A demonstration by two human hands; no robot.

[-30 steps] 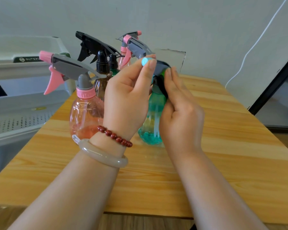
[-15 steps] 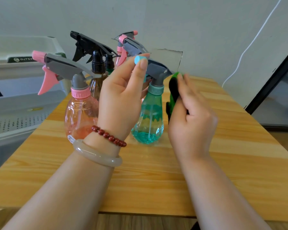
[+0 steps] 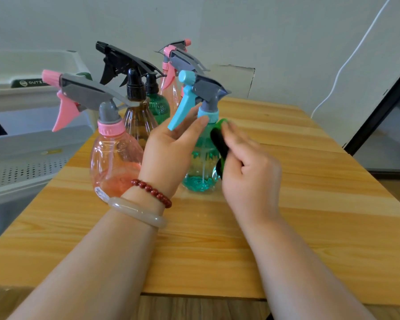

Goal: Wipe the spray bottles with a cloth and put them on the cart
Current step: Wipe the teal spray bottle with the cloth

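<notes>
A dark label on the white cart reads "OUTIA", its end hidden behind a pink nozzle; the sticker on the pink bottle is too blurred to read.

A pale wooden table fills my view from 3 o'clock round to 7 o'clock. Near the centre I wear a red bead bracelet, with a milky bangle just beyond it toward 7 o'clock. A white cable runs down the grey wall at 1 o'clock. A dark frame stands at 3 o'clock.
</notes>
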